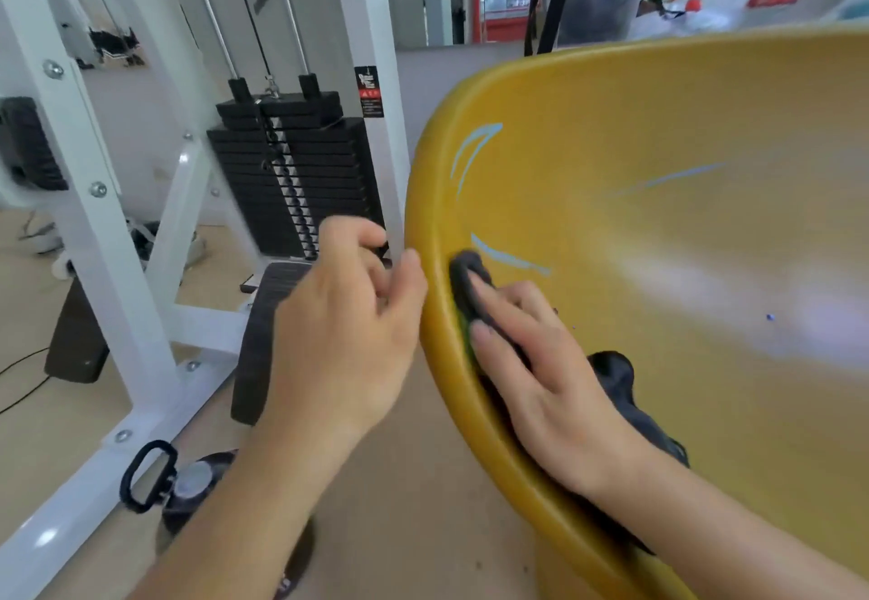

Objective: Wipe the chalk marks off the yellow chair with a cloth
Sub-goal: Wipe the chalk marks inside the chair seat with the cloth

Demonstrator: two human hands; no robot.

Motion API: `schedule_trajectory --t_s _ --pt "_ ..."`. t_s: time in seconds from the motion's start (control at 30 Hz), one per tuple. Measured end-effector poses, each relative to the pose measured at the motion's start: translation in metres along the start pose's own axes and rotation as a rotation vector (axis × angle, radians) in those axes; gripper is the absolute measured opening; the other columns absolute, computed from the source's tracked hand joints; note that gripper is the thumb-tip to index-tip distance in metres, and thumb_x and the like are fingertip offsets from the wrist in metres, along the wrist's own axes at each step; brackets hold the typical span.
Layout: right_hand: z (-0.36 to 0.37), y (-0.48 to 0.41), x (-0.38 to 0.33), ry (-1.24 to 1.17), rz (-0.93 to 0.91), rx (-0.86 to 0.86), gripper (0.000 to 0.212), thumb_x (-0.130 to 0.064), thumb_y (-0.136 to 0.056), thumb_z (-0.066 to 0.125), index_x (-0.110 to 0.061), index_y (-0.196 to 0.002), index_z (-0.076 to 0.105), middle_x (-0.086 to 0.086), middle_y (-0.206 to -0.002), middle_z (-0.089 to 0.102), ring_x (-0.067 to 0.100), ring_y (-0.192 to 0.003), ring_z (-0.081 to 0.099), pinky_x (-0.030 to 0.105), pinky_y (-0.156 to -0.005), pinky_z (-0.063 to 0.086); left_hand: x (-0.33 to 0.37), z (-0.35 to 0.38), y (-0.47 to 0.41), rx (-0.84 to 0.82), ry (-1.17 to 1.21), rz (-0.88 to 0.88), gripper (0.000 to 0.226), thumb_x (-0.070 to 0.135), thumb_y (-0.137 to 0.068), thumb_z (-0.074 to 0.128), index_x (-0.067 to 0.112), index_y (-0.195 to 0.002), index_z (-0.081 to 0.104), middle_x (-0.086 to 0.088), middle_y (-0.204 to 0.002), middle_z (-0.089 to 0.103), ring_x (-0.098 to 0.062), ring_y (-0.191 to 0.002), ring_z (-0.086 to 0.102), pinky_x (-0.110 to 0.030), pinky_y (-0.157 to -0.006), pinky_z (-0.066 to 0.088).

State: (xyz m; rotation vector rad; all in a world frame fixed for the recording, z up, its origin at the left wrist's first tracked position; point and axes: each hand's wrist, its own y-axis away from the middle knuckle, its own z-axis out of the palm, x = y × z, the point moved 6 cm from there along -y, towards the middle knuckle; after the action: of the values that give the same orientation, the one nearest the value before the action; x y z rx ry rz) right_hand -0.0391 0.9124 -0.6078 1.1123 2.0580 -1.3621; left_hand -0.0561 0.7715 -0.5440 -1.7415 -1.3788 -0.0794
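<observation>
Head view. We list, in order:

- Yellow chair (658, 246): a moulded shell filling the right half, its rounded rim towards us.
- Chalk marks (510, 257): pale blue strokes on the inner surface. One lies just past the cloth, a curved pair is higher by the rim, and a long faint line runs farther right.
- Cloth (465, 270): dark grey, lying on the chair just inside the rim. It shows beyond the fingertips and bunches behind the hand.
- Right hand (555, 378): flat on the cloth, its fingers (498, 298) straight and slightly spread, pressing it down.
- Left hand (348, 331): just outside the rim, fingers loosely curled and holding nothing. We cannot tell whether the thumb touches the rim.
- Weight stack (291, 176): black plates inside a white frame (94, 223), to the left.
- Bottle (188, 486): dark, with a loop handle, on the floor.
</observation>
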Motion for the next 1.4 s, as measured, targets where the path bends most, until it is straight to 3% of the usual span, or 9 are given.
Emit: schedule_trajectory --t_s 0.17,0.33,0.43,0.57,0.67,0.93,1.17,1.33,1.4 --pt "-0.063 0.074 0.092 0.641 0.413 -0.254 0.044 -0.043 -0.098 0.037 -0.035 -0.141 0.044 -0.018 -0.098 0.040 0.004 -0.092 0.046 0.026 -0.082 0.041 0.022 0.035 -0.061 -0.159 -0.349 0.079 0.040 0.047 -0.092 0.045 0.014 -0.113 0.047 -0.004 -0.087 0.059 -0.032 -0.084 0.059 -0.038 -0.071 0.040" --pt "-0.002 -0.022 0.019 0.117 0.155 0.096 0.024 -0.019 -0.100 0.043 -0.014 -0.118 0.058 -0.006 -0.088 0.039 0.009 -0.085 0.043 0.025 -0.078 0.039 0.016 0.035 -0.053 -0.064 -0.342 0.092 0.035 0.046 -0.096 0.036 0.013 -0.103 0.047 -0.013 -0.087 0.064 -0.039 -0.083 0.059 -0.042 -0.069 0.041" --pt "-0.001 -0.029 0.014 0.041 0.071 0.077 0.036 -0.025 -0.101 0.042 -0.021 -0.135 0.051 -0.004 -0.095 0.042 0.009 -0.093 0.046 0.022 -0.084 0.039 0.015 0.038 -0.055 -0.116 -0.261 0.067 0.035 0.045 -0.097 0.035 0.014 -0.104 0.049 -0.012 -0.087 0.064 -0.038 -0.083 0.058 -0.045 -0.074 0.047" --pt "-0.087 0.032 0.142 0.775 0.546 -0.110 0.044 -0.041 -0.100 0.029 -0.032 -0.143 0.036 0.004 -0.118 0.045 0.029 -0.115 0.046 0.039 -0.090 0.040 0.018 0.036 -0.053 -0.145 -0.259 0.060 0.034 0.045 -0.098 0.034 0.015 -0.105 0.049 -0.007 -0.080 0.061 -0.033 -0.074 0.059 -0.047 -0.072 0.051" --pt "-0.113 0.035 0.165 0.710 0.769 -0.015 0.040 -0.038 -0.098 0.026 -0.023 -0.125 0.051 0.011 -0.125 0.047 0.035 -0.116 0.050 0.044 -0.092 0.044 0.024 0.036 -0.049 -0.122 -0.329 0.065 0.033 0.041 -0.099 0.033 0.012 -0.103 0.047 -0.010 -0.081 0.061 -0.035 -0.074 0.059 -0.048 -0.071 0.050" --pt "-0.008 -0.002 -0.012 0.011 -0.051 -0.121 0.041 -0.029 -0.102 0.039 -0.025 -0.143 0.042 -0.009 -0.094 0.039 0.007 -0.091 0.045 0.023 -0.085 0.040 0.027 0.031 -0.046 -0.095 -0.384 0.062 0.033 0.036 -0.100 0.028 0.010 -0.108 0.045 -0.011 -0.085 0.063 -0.038 -0.083 0.059 -0.042 -0.068 0.039" --pt "-0.004 -0.055 -0.008 0.116 -0.156 0.107 0.044 -0.025 -0.098 0.038 -0.018 -0.142 0.042 -0.001 -0.105 0.040 0.017 -0.090 0.050 0.040 -0.081 0.046 0.021 0.028 -0.042 -0.026 -0.144 0.038 0.035 0.031 -0.102 0.023 0.017 -0.115 0.053 -0.008 -0.088 0.065 -0.034 -0.087 0.059 -0.045 -0.078 0.045" --pt "-0.023 -0.146 0.042 0.132 0.201 0.335 0.045 -0.023 -0.101 0.037 -0.016 -0.146 0.035 0.003 -0.109 0.038 0.023 -0.098 0.051 0.047 -0.090 0.045 0.021 0.030 -0.042 -0.049 -0.144 0.051 0.035 0.030 -0.103 0.024 0.018 -0.124 0.049 -0.004 -0.081 0.061 -0.028 -0.077 0.060 -0.046 -0.072 0.048" --pt "-0.012 -0.113 0.031 0.109 0.104 0.263 0.044 -0.021 -0.100 0.037 -0.016 -0.144 0.039 0.001 -0.106 0.038 0.021 -0.096 0.050 0.045 -0.089 0.044 0.020 0.028 -0.041 -0.023 -0.173 0.053 0.035 0.030 -0.102 0.024 0.016 -0.121 0.050 -0.004 -0.078 0.061 -0.029 -0.074 0.059 -0.045 -0.070 0.048"
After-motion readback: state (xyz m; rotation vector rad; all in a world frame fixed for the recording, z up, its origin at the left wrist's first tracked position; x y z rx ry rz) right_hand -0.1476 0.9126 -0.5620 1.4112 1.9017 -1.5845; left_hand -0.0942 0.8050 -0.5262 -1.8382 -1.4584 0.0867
